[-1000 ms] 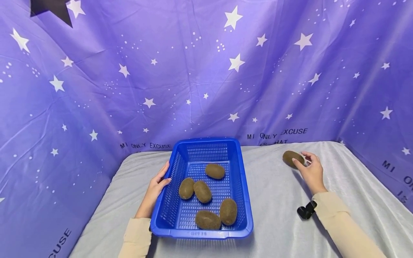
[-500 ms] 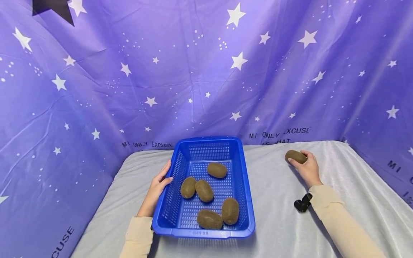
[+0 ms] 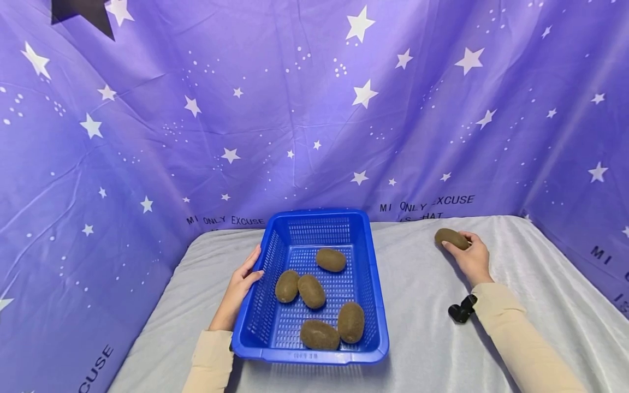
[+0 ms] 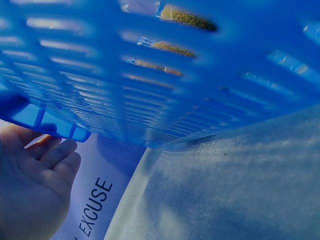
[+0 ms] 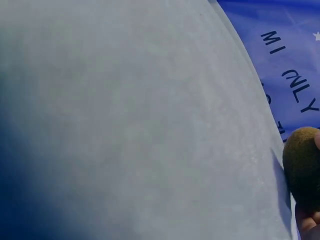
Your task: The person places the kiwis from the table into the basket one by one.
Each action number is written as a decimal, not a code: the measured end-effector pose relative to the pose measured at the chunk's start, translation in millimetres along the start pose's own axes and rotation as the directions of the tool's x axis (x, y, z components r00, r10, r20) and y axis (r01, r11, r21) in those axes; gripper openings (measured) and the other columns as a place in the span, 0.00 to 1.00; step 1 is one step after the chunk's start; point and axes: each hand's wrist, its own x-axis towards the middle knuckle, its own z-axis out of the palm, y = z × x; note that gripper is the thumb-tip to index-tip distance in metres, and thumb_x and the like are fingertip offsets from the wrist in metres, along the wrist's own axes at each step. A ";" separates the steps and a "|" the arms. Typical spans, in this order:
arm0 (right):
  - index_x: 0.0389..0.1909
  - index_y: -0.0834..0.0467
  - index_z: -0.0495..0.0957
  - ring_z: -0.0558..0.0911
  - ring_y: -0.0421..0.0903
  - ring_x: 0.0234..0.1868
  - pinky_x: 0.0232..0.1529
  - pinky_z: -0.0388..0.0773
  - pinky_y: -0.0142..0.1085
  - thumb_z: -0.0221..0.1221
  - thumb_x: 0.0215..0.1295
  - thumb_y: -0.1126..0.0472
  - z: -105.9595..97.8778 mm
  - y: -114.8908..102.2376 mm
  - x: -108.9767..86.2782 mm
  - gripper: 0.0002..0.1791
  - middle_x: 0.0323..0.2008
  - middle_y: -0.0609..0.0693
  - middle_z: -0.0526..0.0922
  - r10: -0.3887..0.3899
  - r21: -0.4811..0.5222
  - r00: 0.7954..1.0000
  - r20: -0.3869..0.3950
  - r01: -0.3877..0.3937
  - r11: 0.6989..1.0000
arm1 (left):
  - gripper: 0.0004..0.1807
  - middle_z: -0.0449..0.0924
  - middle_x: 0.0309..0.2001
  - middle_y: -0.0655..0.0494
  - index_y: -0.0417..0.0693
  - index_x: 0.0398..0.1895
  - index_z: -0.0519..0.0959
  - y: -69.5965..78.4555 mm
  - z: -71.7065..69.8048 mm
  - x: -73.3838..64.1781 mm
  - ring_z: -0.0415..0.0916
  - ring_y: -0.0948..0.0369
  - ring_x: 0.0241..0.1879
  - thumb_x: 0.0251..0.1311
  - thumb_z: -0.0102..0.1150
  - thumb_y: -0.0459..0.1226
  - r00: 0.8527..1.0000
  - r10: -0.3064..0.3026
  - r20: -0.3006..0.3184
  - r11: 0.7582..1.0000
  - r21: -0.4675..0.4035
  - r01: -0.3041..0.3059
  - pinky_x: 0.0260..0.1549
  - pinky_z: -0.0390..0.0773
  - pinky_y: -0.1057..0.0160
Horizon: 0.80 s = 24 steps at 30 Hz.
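Note:
In the head view a blue plastic basket point(image 3: 382, 305) stands in the middle with several brown kiwis point(image 3: 331, 260) lying on its floor. My left hand point(image 3: 239, 285) holds the basket's left rim; from below, the left wrist view shows the fingers point(image 4: 63, 151) at the rim's underside. Off to the right, my right hand point(image 3: 472, 257) grips a single kiwi point(image 3: 449, 238) between thumb and fingers, close over the cloth. That same kiwi point(image 5: 301, 170) appears at the right edge of the right wrist view, with only parts of the hand showing.
A pale grey cloth point(image 3: 417, 327) covers the table. Purple star-printed curtains point(image 3: 314, 109) rise along the back and both sides, close behind the basket's far end. A small black device point(image 3: 462, 309) sits at the right cuff.
My right hand has closed further round the kiwi, the fingers reaching over its right end. The left hand and basket keep their places; the head view has shifted slightly.

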 end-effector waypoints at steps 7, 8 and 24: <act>0.60 0.66 0.66 0.72 0.51 0.48 0.40 0.67 0.26 0.62 0.60 0.53 -0.2 -17.0 -9.6 0.32 0.54 0.65 0.73 -0.028 0.030 0.999 0.046 0.027 0.999 | 0.33 0.43 0.74 0.44 0.39 0.71 0.54 -0.4 -0.5 -0.1 0.41 0.51 0.72 0.63 0.48 0.29 1.000 0.009 -0.002 1.000 0.015 -0.009 0.57 0.57 0.80; 0.60 0.66 0.66 0.71 0.49 0.47 0.38 0.66 0.24 0.62 0.60 0.53 -0.1 -20.2 -11.6 0.33 0.53 0.65 0.73 -0.042 0.038 0.997 0.060 0.039 0.998 | 0.33 0.43 0.74 0.45 0.39 0.72 0.54 -0.5 -0.6 -0.1 0.41 0.51 0.72 0.63 0.48 0.28 1.000 0.011 0.001 1.000 0.016 -0.011 0.57 0.56 0.80; 0.56 0.65 0.71 0.72 0.31 0.36 0.34 0.72 0.21 0.66 0.56 0.56 9.5 -57.3 -43.4 0.29 0.47 0.61 0.75 -0.277 0.142 0.936 0.219 0.250 0.958 | 0.33 0.42 0.74 0.43 0.36 0.71 0.53 -0.6 0.3 -0.5 0.39 0.50 0.73 0.63 0.48 0.28 1.000 0.010 0.005 1.000 -0.002 -0.010 0.57 0.56 0.80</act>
